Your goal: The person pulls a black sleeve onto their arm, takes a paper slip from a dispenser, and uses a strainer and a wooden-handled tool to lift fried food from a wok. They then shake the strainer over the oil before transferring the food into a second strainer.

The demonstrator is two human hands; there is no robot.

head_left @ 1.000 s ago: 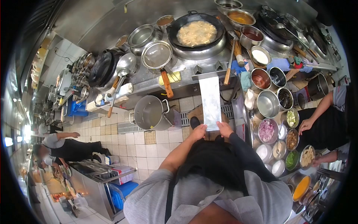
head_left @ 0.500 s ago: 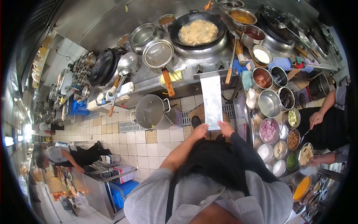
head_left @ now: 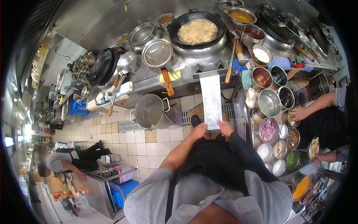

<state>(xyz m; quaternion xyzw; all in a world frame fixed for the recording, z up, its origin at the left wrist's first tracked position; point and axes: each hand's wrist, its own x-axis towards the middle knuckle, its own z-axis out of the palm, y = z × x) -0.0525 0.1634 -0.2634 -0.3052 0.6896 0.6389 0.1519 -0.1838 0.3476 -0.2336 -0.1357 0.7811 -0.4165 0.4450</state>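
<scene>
A long white cloth [head_left: 211, 100] stretches from the stove's front edge towards my body. My left hand [head_left: 199, 131] is closed on its near left corner, and my right hand [head_left: 226, 128] pinches the near right corner. The cloth is pulled fairly flat between them, with faint grey stains. Its far end meets a metal ledge [head_left: 212, 72] on the stove front. Beyond that, a black wok [head_left: 173, 31] on the burner holds pale pieces in bubbling liquid [head_left: 198, 31].
A large steel pot [head_left: 143, 112] stands on the floor at left. A strainer [head_left: 157, 53] and a ladle [head_left: 231, 56] lie on the stove. Bowls of ingredients, including chopped onion [head_left: 268, 130], fill the right counter. A co-worker's hand [head_left: 299, 113] reaches in there; another person [head_left: 63, 160] stands left.
My hands and the cloth have barely moved. The co-worker at right has moved a hand to the bowl of green pieces and tilted the held bowl. The person at left has shifted slightly.
</scene>
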